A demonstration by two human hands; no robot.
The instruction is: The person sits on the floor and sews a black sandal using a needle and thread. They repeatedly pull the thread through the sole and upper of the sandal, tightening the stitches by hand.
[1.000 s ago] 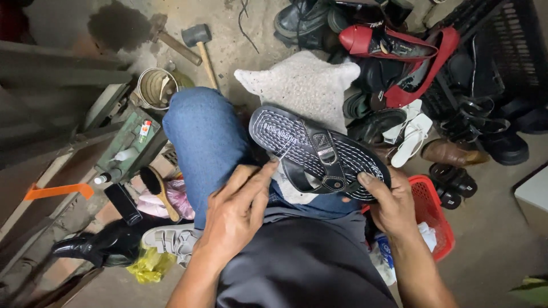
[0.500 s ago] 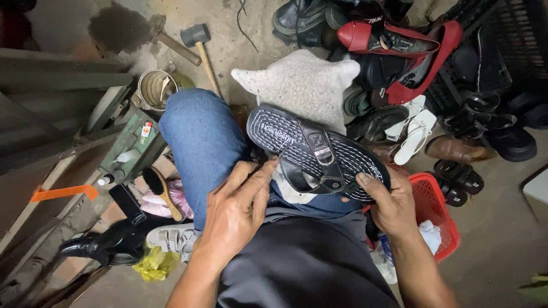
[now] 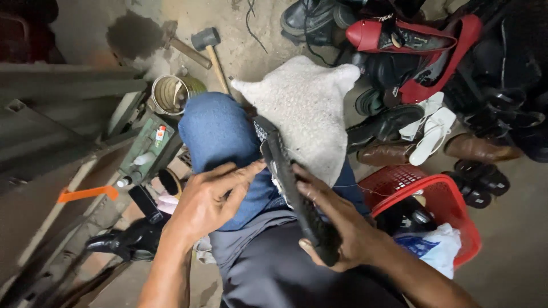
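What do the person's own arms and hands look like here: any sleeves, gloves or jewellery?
Both forearms are bare, with no sleeves in view. The left hand and right hand wear no gloves, and no rings, watch or wristband show. Short fingernails show on both.

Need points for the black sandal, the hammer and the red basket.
black sandal [image 3: 297,197]: head view, on its sole edge.
hammer [image 3: 206,39]: head view, on its grey head.
red basket [image 3: 442,197]: head view, on its near rim.
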